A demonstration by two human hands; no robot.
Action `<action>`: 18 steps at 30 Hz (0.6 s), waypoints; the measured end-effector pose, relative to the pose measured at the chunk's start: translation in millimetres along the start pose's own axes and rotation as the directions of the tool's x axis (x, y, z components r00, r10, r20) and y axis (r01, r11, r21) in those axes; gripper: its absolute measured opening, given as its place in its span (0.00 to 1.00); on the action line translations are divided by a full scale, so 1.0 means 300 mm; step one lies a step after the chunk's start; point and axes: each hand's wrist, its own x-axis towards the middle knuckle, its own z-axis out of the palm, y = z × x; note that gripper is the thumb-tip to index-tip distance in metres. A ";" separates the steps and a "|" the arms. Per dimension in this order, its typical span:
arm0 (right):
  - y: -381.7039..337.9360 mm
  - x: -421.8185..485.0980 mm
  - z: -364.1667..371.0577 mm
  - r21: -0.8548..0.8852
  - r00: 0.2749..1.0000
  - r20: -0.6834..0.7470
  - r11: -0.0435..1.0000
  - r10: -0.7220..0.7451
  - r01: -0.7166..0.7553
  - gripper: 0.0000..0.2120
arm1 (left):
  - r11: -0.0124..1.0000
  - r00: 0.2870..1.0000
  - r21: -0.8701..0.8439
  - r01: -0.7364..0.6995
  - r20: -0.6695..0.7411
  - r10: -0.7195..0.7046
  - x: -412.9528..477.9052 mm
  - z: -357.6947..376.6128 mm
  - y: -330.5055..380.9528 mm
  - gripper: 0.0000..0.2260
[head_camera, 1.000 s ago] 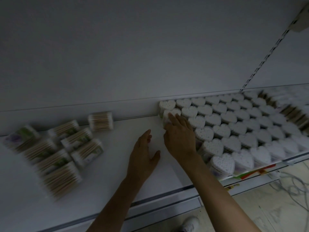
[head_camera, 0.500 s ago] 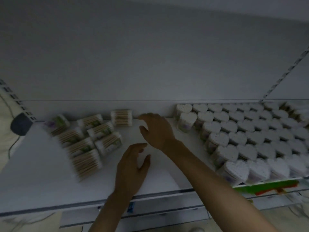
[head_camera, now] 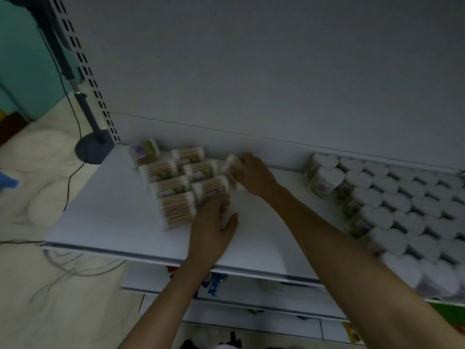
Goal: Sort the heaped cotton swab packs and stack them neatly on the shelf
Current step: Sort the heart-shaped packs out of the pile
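Several rectangular packs of wooden cotton swabs [head_camera: 173, 190] lie in two rough rows at the left end of the white shelf [head_camera: 105, 212]. My right hand [head_camera: 254, 175] grips one loose pack [head_camera: 232, 166] at the back right of that group, tilted. My left hand [head_camera: 214, 222] rests on the shelf with its fingertips against the nearest right-row pack [head_camera: 211, 188]; the fingers look relaxed. Heart-shaped swab tubs [head_camera: 402, 210] fill the right part of the shelf in tidy rows. The image is blurred.
The shelf's back panel [head_camera: 251, 84] rises behind the packs. A slotted upright [head_camera: 83, 66] marks the shelf's left end, with a dark lamp stand and cable [head_camera: 93, 144] beside it on the floor. A lower shelf [head_camera: 239, 293] holds small items.
My view swung left. My right hand left the heart-shaped tubs, crossed the shelf and took hold of the loose swab pack. My left hand moved forward to the pack rows.
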 end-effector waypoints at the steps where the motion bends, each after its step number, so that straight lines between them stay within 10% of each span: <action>1: 0.026 -0.051 0.010 0.098 1.000 -0.020 0.995 0.018 -0.016 0.17 | 1.000 1.000 0.016 -0.003 0.013 0.003 -0.001 0.000 0.001 0.19; 7: 0.096 -0.423 0.033 0.471 0.964 -0.212 0.881 0.161 -0.044 0.05 | 0.808 0.871 0.323 -0.492 0.178 0.459 -0.018 0.036 0.012 0.33; 12: 0.059 -0.541 -0.077 0.565 0.900 -0.090 0.766 0.426 -0.306 0.23 | 0.861 0.811 -0.054 -0.506 0.308 0.497 -0.006 0.108 0.106 0.37; 16: 0.081 -0.617 -0.125 0.119 0.776 -0.603 0.983 0.184 -0.141 0.25 | 0.978 0.853 -0.124 -0.169 0.478 0.208 0.016 0.207 0.163 0.33; 18: 0.103 -0.635 -0.112 -0.162 0.757 -0.651 0.984 -0.053 -0.070 0.18 | 0.959 0.799 0.061 -0.277 0.569 0.194 0.017 0.274 0.163 0.31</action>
